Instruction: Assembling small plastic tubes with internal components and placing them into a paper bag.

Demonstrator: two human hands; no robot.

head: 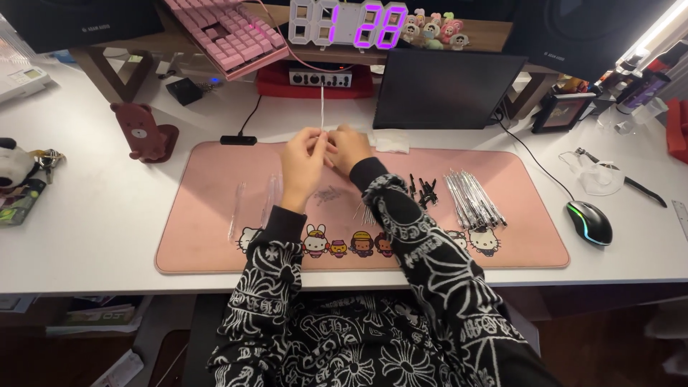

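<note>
Patterned black sleeves [430, 244] reach over the pink mat [215, 251] — left hand [302, 159] and right hand [349, 147] both pinch a thin clear tube [322, 107], upright.

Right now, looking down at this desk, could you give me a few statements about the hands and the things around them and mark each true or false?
1. Both hands, the left hand and the right hand, meet at a thin clear tube that stands upright. True.
2. The pile of clear pen barrels lies left of the arms. False: it lies to the right, on the pink desk mat.
3. The computer mouse sits on the mat. False: it rests on the white desk, right of the mat.
4. Small black pen parts lie beside the right sleeve. True.
</note>
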